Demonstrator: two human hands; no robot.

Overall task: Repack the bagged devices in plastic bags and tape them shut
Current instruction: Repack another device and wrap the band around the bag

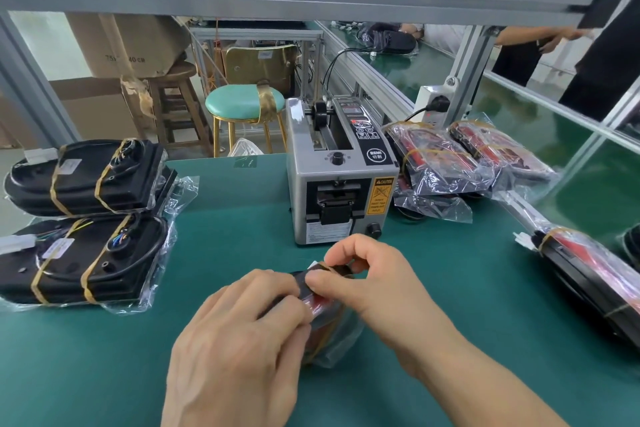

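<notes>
Bagged device [323,308] sits on the green surface [225,218], near edge, centre, right in front of the tape dispenser [341,172]. Mostly hidden under both hands; only a strip of black body, some red, a tan band and crinkled clear plastic shows. Shape can't be made out.

Left hand [239,333] lies over the near end, fingers curled down on the bag, gripping it. Right hand [367,274] pinches the far end, thumb and fingertips closed on the bag fold by a small white tab [316,264]; whether that tab is tape or a label, can't tell.

Left side: two black bagged units [86,218], one resting on the other, each with two tan bands, white connectors sticking out at the left edge.

Right of the dispenser: pile of red-and-black bagged units [467,163], at least three, lower ones buried so the count is unsure. One more bagged unit [588,288] at far right, cut off by the frame.

Dispenser is grey, with a yellow caution label on its front; its cable runs to a white power strip [427,104] behind.

Beyond the surface: teal stool [242,104], wooden stool [173,94], cardboard boxes [128,45]. People top right, only partly visible.
</notes>
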